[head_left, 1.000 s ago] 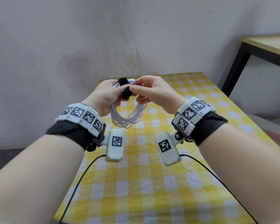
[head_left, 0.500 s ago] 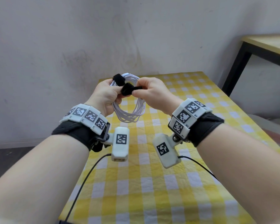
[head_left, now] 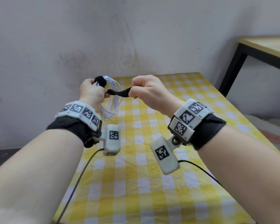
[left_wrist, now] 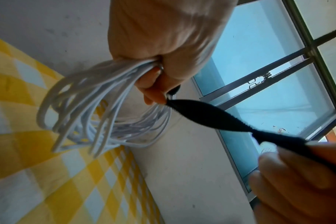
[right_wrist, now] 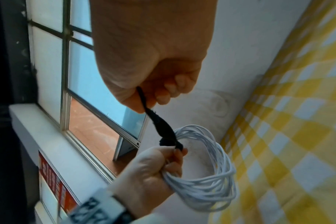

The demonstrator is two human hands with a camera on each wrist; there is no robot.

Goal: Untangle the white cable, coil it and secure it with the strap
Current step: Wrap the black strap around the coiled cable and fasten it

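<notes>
Coiled white cable (head_left: 113,101), black strap (head_left: 118,93) stretched between two hands.
Left hand (head_left: 91,92) clenches the hanging coil; right hand (head_left: 148,91) pinches the strap's end, strap running sideways between fingers.

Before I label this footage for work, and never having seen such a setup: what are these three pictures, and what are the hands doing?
No machine here: a person wears one camera on the head and one on each wrist. The wrist cameras are the white boxes with black-and-white squares.

The head picture looks down over both arms at a table with a yellow checked cloth. The other two look along each hand from the wrist.

The left hand holds a coil of white cable in the air, above the table. A black strap is looped around the coil at the left hand's grip. The right hand pinches the strap's free end, stretched out sideways.

Beyond: a wall, a window, another table.
</notes>
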